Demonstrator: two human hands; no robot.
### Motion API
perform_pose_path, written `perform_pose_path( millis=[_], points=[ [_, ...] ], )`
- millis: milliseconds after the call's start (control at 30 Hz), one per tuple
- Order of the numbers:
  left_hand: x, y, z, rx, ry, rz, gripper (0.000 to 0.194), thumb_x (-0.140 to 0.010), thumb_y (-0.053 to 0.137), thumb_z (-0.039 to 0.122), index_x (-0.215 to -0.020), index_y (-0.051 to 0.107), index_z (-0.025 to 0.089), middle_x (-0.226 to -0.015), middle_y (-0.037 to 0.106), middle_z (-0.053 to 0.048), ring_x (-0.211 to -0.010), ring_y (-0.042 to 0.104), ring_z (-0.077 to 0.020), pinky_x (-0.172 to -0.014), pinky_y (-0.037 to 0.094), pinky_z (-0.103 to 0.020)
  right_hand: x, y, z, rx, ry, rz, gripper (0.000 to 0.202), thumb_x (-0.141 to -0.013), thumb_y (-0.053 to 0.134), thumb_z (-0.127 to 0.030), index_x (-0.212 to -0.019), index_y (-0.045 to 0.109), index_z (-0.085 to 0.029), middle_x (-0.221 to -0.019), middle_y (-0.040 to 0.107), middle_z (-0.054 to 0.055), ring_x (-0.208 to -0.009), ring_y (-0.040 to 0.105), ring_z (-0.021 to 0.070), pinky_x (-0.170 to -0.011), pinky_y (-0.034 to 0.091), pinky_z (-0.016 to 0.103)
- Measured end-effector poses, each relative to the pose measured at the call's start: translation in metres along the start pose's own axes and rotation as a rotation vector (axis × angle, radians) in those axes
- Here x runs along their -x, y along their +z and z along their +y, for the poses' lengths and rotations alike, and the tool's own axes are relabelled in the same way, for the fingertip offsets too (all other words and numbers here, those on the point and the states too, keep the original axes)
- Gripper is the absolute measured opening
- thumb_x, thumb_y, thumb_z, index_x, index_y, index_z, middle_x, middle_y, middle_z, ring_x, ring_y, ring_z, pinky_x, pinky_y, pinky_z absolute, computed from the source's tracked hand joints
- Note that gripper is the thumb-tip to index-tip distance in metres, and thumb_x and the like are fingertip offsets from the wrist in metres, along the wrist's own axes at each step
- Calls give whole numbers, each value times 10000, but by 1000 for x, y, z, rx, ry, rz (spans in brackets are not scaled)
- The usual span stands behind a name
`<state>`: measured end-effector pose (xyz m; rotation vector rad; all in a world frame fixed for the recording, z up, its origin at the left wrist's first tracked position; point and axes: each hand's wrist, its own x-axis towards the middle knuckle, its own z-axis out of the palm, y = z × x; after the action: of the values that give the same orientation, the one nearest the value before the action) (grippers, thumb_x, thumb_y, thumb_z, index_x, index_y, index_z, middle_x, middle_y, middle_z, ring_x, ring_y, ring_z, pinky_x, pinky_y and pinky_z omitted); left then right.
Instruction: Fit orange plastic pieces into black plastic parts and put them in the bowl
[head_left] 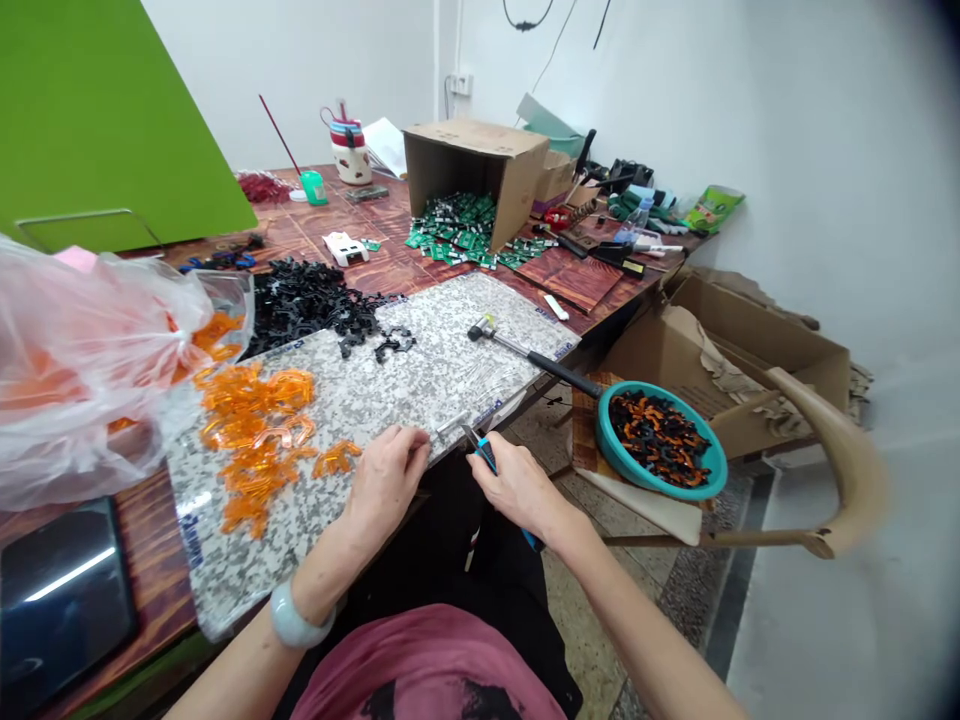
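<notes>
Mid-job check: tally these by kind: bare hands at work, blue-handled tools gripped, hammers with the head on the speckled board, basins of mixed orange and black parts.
Left hand and right hand: 2
Blue-handled tool: 1
Hammer: 1
Basin of mixed parts: 1
Total: 5

Pretty bright, even light for us, just glare streaking the dark screen (pixel 67 610) at the desk's (pixel 161 565) near-left corner.

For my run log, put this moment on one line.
Left hand: pinched, contents unclear | right hand: holding pliers | board: orange parts, some black parts, hammer overhanging edge | bowl: black and orange pieces
</notes>
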<state>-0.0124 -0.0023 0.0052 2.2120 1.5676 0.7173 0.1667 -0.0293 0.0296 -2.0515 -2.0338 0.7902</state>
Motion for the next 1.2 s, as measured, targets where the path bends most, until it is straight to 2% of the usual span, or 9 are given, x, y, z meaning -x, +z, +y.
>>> perform_pose_path(
  millis=[133, 267, 533, 633, 767, 867, 1000, 1100, 1200],
  points=[
    [9, -8, 3, 36, 7, -47, 177, -882, 468, 263, -854, 628, 191, -816, 638, -47, -749, 627, -194, -676, 485, -293, 0, 2, 8, -65, 20, 30, 197, -933, 396, -351, -853, 498, -202, -679, 610, 15, -614, 600, 160, -536, 315, 222],
    [22, -19, 5, 116, -43, -65, 231, -887, 475, 343, -940, 632, 182, -835, 637, -43, -676, 623, -170, -648, 487, -283, 0, 5, 15, -102, 26, 57, 202, -936, 394, -348, -811, 475, -211, -617, 567, -17, -554, 577, 142, -505, 308, 208],
    [24, -35, 15, 188, -44, -64, 271, -893, 446, 366, -900, 656, 196, -774, 644, -27, -652, 606, -171, -626, 465, -277, 6, 12, 19, -52, 27, 111, 240, -941, 385, -369, -763, 445, -221, -596, 553, -33, -564, 580, 141, -512, 327, 202],
    [24, -35, 17, 238, -20, -105, 276, -898, 439, 360, -879, 665, 202, -762, 648, -24, -662, 616, -172, -627, 465, -275, 9, 0, 18, 12, 21, 157, 243, -955, 345, -373, -813, 470, -220, -643, 589, -17, -613, 595, 159, -560, 352, 220],
    [31, -30, 11, 282, -5, -120, 274, -907, 439, 360, -862, 667, 213, -760, 662, -23, -675, 631, -177, -625, 470, -272, -1, -39, 15, 130, 1, 237, 243, -968, 297, -328, -1033, 502, -214, -802, 658, 25, -720, 623, 188, -639, 385, 253],
    [37, -25, 4, 320, -4, -104, 266, -914, 443, 362, -858, 661, 221, -778, 672, -24, -702, 644, -181, -640, 480, -269, -30, -76, 13, 235, -24, 317, 320, -978, 290, -329, -1218, 455, -197, -1059, 640, 93, -919, 611, 221, -767, 405, 299],
    [46, -23, 0, 375, -6, -91, 246, -926, 445, 348, -868, 654, 232, -775, 662, -19, -704, 643, -175, -643, 484, -260, -97, -109, 15, 352, -56, 373, 393, -965, 391, -354, -1332, 432, -219, -1258, 537, 137, -1130, 511, 279, -925, 367, 384],
    [56, -26, -2, 414, -2, -84, 231, -930, 450, 334, -860, 651, 245, -744, 647, -13, -672, 631, -168, -618, 483, -249, -148, -115, 23, 383, -77, 365, 395, -953, 444, -333, -1331, 461, -220, -1252, 541, 143, -1165, 488, 296, -951, 374, 422],
    [67, -30, -7, 445, -4, -91, 212, -931, 457, 321, -871, 650, 257, -739, 647, -12, -660, 631, -164, -601, 488, -236, -184, -110, 35, 377, -96, 341, 379, -941, 494, -314, -1303, 486, -201, -1234, 557, 115, -1132, 526, 264, -941, 419, 447]
  ],
)
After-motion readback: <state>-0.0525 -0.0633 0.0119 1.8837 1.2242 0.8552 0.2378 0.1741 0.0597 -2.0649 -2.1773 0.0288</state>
